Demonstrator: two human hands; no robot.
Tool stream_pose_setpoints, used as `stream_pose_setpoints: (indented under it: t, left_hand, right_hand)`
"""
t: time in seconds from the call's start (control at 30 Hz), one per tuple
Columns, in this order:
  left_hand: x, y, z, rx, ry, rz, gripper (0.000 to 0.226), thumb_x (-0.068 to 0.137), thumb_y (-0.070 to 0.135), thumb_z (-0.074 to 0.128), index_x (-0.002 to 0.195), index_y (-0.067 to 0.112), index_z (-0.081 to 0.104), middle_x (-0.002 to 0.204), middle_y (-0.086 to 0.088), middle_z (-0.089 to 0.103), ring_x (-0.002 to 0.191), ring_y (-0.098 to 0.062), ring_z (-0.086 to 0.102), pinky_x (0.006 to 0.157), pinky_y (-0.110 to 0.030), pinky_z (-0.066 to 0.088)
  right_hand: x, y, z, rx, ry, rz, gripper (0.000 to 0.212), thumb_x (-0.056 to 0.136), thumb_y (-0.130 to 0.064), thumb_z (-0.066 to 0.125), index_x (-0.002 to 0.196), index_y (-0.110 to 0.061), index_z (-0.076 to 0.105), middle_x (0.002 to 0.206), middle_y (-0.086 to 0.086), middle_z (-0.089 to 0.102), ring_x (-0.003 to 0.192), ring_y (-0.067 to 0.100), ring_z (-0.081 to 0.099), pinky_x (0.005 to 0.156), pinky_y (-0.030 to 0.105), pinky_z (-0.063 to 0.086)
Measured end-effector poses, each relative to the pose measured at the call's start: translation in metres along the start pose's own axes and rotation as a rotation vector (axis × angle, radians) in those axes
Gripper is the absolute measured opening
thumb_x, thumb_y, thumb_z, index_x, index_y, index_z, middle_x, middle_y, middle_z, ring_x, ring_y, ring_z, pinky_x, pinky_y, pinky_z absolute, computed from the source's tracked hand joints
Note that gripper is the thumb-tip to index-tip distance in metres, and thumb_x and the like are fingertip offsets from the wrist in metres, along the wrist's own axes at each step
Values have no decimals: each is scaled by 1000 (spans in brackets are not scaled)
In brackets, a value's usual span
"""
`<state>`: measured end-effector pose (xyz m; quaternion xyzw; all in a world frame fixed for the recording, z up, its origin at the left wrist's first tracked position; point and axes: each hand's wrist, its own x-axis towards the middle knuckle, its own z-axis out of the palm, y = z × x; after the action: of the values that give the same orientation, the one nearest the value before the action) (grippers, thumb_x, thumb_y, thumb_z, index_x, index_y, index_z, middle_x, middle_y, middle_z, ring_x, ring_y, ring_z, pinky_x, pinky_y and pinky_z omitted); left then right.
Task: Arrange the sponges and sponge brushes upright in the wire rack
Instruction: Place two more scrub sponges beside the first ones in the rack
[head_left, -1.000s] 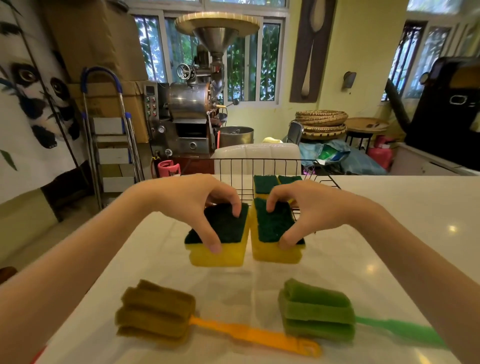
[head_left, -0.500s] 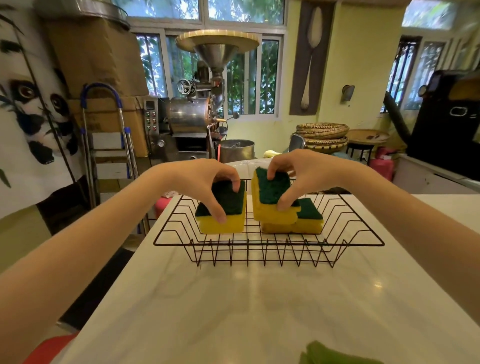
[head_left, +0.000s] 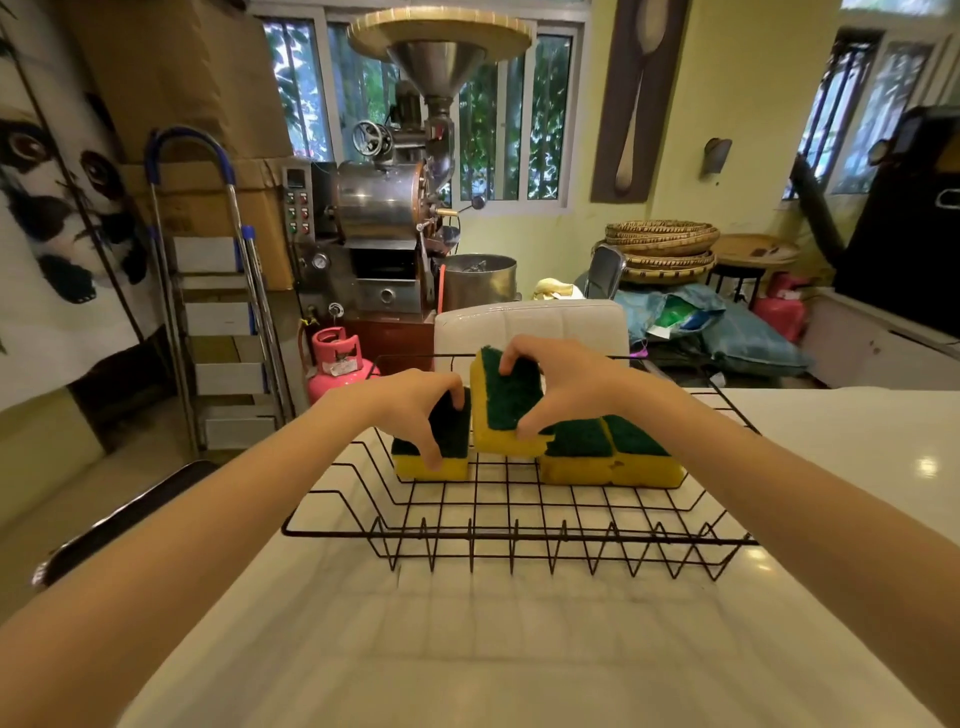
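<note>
Both sponges now sit lower in the wire rack (head_left: 509, 535); each hand pinches one, scrub faces toward camera

One head-worn wide-angle view looks forward and slightly down, close over the wire rack (head_left: 519, 535) on the counter.

Rack open in front, crowded at the back

The near half of the wire rack (head_left: 511, 514) is bare grid, open from above, fenced only by its zigzag front wall, and the worktop (head_left: 467, 649) before it lies free. The far half is taken: two sponges (head_left: 610, 457) lie flat at the right, both hands (head_left: 415, 410) each grip a sponge at the middle and left, and a white chair back (head_left: 530, 325) stands just behind the rack's far rim.
</note>
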<state>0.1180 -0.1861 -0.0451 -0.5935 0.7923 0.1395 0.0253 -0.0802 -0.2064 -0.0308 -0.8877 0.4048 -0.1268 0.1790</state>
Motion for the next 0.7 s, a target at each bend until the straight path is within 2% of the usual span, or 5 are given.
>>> stream_pose_setpoints:
  t: [0.1,0.23,0.37,0.53,0.7]
  left_hand:
    - [5,-3,4,-18,-19,-21,68,64,21,78,120,19,39,115,-4,45,97,-19,45,77,-30,44]
    - [10,-4,9,-37,-18,-32,68,65,20,77,122,18,38,111,-1,43,97,-18,44,75,-29,41]
    - [11,-8,11,-79,-20,-53,67,66,18,77,121,19,39,109,1,42,97,-18,45,75,-27,43]
    - [10,-9,10,-95,-36,-52,66,66,17,76,120,20,38,108,2,40,96,-17,45,64,-18,41]
    - [10,-9,10,-117,-34,-37,67,65,17,77,120,20,38,109,2,41,98,-17,46,67,-18,44]
  right_hand:
    - [8,5,8,-32,-46,12,64,65,-21,78,119,-17,45,112,-1,44,104,19,47,81,29,47]
    - [15,4,14,-67,-82,35,65,66,-23,78,120,-17,43,111,0,44,102,20,47,82,30,49]
    - [21,5,23,-126,-127,52,65,67,-23,76,122,-14,43,111,4,48,97,19,48,75,27,48]
    - [25,10,29,-155,-178,91,66,68,-27,75,123,-14,42,118,9,52,96,20,49,82,32,49]
    - [31,13,35,-164,-208,97,68,68,-31,74,125,-16,41,120,10,52,101,23,51,86,37,51]
